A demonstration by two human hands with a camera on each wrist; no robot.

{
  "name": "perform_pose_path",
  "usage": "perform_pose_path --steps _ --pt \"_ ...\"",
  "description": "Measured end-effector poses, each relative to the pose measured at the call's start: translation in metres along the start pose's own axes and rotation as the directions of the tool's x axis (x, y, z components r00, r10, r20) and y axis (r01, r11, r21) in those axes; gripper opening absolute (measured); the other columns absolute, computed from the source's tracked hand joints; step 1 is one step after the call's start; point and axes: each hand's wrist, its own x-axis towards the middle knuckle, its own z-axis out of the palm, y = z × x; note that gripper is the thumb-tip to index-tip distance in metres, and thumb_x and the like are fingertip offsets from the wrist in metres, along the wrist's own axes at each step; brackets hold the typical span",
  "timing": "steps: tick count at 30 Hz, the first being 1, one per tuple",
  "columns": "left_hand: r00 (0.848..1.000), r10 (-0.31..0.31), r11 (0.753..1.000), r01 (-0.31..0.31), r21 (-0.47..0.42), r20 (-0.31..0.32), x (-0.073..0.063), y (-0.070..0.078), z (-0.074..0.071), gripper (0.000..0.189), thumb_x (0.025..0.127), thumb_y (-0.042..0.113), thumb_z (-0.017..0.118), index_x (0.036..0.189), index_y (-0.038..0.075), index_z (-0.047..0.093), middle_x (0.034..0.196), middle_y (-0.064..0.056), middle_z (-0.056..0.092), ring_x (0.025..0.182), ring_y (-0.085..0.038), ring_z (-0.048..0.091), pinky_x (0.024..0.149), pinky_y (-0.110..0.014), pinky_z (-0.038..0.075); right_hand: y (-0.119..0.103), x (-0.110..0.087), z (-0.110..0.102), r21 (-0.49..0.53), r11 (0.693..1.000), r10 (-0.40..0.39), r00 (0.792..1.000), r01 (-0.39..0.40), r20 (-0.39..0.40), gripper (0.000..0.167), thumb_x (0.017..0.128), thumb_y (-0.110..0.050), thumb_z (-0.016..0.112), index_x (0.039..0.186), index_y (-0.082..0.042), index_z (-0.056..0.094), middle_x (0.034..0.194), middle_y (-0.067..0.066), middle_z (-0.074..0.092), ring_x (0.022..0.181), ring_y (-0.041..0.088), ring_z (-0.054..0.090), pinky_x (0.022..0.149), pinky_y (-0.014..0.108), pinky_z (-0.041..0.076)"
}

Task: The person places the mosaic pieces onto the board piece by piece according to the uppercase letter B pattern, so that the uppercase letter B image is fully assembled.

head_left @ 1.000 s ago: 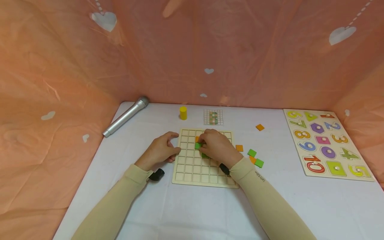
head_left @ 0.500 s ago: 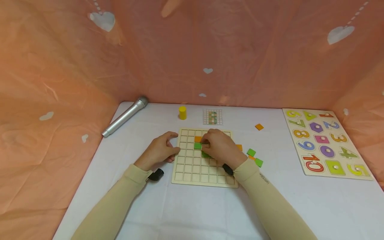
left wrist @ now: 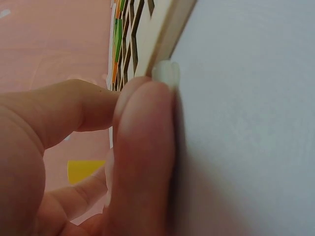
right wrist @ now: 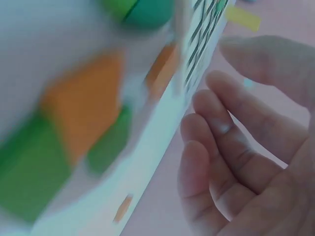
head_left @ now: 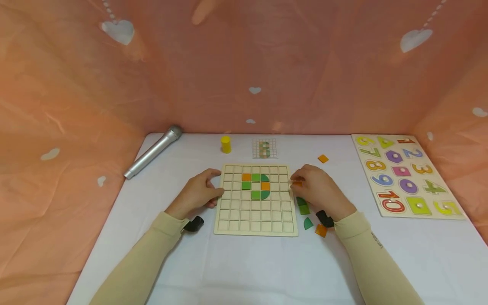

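As I am looking through the head view, my left hand (head_left: 196, 190) is resting loosely spread fingers against the left edge of the grid board (head_left: 255, 216), which is lying between both hands' fingertips. Green and orange pieces (head_left: 246, 185) are sitting in its cells. My right hand (head_left: 322, 188) is holding nothing, its relaxed fingers hovering by an orange tile (head_left: 297, 184); a green quarter-circle (head_left: 308, 223) is lying nearer me than those fingers.

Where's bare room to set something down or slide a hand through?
Bare table shows on the near side of the grid board, between the sleeves; between the microphone and the left hand; and between the right hand and the number board. It's crowded along the grid board's right edge, with loose tiles there.
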Motion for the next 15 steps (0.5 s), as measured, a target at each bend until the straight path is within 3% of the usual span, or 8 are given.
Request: perform_pose_path --steps 9,15 --pt "1.0 -0.006 1.0 0.006 -0.006 -0.003 -0.002 0.0 -0.001 0.065 0.097 0.013 0.078 0.156 0.015 0.05 0.09 -0.012 0.066 0.064 -0.017 0.069 0.064 -0.029 0.063 0.042 -0.004 -0.025 -0.002 0.988 0.155 0.988 -0.155 0.009 0.032 0.105 -0.028 0.067 0.125 -0.004 0.075 0.122 0.014 0.072 0.108 0.032 0.064 0.1 0.053 0.057" --pt "1.0 0.002 1.0 -0.002 -0.011 0.0 -0.001 -0.001 0.0 0.065 0.097 0.013 0.077 0.155 0.015 0.051 0.089 -0.012 0.066 0.064 -0.017 0.069 0.063 -0.028 0.064 0.067 0.001 -0.037 -0.02 0.982 0.188 0.982 -0.188 -0.007 0.033 0.104 -0.028 0.067 0.123 -0.002 0.075 0.118 0.018 0.07 0.11 0.036 0.062 0.102 0.057 0.055"
